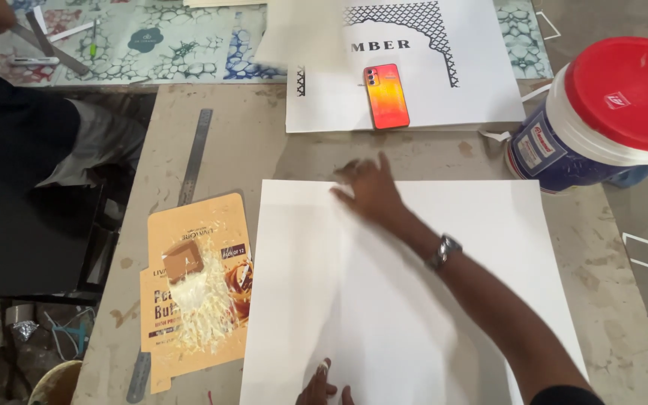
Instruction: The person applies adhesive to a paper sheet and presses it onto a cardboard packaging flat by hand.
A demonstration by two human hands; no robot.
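A large white sheet [451, 300] lies flat on the worn table [241, 142] in front of me. My right hand [369, 187] reaches across it, fingers spread, pressing flat on the sheet's far edge; a watch sits on that wrist. My left hand [324, 388] shows only as fingertips at the bottom edge, resting on the sheet's near side. Neither hand grips anything.
A flattened tan carton [189, 315] smeared with glue carries a small brown block [185, 260]. A steel ruler [193, 157] lies left. An orange phone [386, 95] rests on a printed white sheet [474, 82]. A red-lidded white bucket [601, 112] stands right. Another person sits far left.
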